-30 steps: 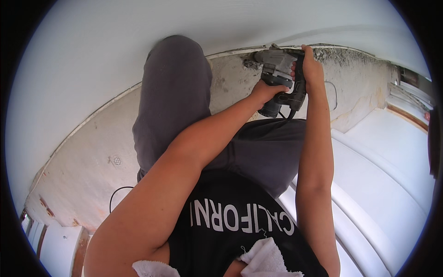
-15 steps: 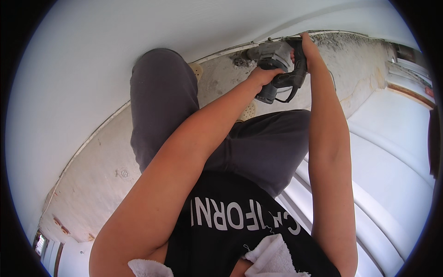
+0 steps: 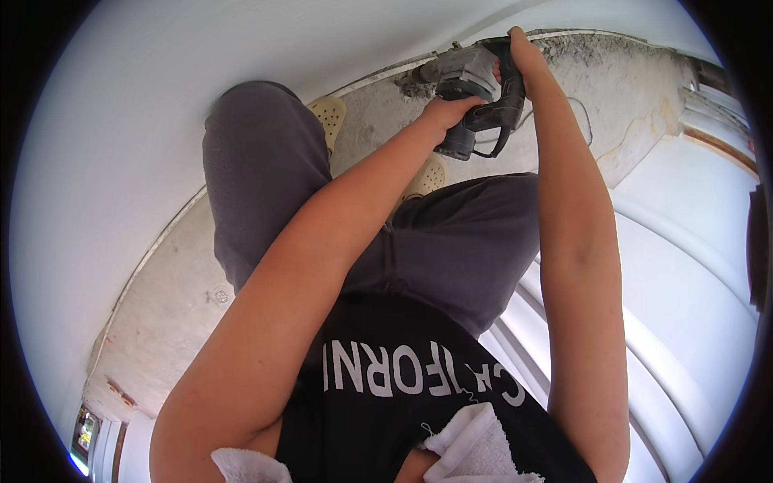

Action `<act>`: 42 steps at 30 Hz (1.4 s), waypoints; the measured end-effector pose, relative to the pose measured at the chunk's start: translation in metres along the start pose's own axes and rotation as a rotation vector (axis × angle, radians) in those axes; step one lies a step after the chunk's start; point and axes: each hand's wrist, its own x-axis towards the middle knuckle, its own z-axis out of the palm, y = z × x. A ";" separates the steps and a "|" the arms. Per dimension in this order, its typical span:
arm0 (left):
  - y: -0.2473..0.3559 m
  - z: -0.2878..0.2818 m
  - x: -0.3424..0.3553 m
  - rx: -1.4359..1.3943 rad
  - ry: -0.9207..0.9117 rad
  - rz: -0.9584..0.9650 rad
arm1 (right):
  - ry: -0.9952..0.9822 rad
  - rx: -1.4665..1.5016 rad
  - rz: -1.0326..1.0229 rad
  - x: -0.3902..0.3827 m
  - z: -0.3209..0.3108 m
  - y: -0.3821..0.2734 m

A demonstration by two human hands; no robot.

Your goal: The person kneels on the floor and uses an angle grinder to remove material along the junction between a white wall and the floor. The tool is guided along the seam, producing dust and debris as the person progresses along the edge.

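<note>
Looking down: a white wall (image 3: 121, 145) fills the left, curved by the lens; a bare, rough concrete floor (image 3: 177, 306) runs along its foot.
Floor edge: grey rubble and dust are seen at the wall's foot near the tool's nose, at (image 3: 564, 48), where the surface looks chipped away.
Right side: white ribbed panels (image 3: 684, 306) are seen, well apart from the tool.
Legs: grey trousers (image 3: 451, 241) are bent in a crouch, so the body is brought low and close to the joint; pale perforated shoes (image 3: 328, 113) are planted on the floor.
Drill: a grey rotary hammer (image 3: 471, 80) is held out in front, its nose pointed left at the joint of wall and floor, seemingly so the bit meets the edge.
Left hand (image 3: 447, 113): closed around the drill's body from below, apparently as a steadying support.
Right hand (image 3: 519, 56): wrapped fully round the rear handle, fingers hidden behind it; the arm is kept straight, likely for pushing.
Cloth: a white towel (image 3: 471, 447) lies at the chest.
</note>
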 end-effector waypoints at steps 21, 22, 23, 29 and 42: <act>-0.006 -0.010 -0.003 -0.116 -0.081 -0.079 | 0.020 -0.051 -0.085 0.002 0.020 0.013; -0.007 -0.011 -0.004 -0.145 -0.084 -0.094 | 0.001 -0.047 -0.079 0.002 0.023 0.013; -0.008 -0.012 -0.005 -0.164 -0.089 -0.089 | 0.025 -0.054 -0.077 0.000 0.025 0.012; -0.017 -0.017 -0.006 -0.277 -0.074 -0.061 | 0.079 -0.454 -0.260 -0.002 0.053 -0.001; -0.062 -0.060 -0.006 -0.547 -0.144 0.114 | 0.119 -0.631 -0.322 -0.063 0.156 -0.020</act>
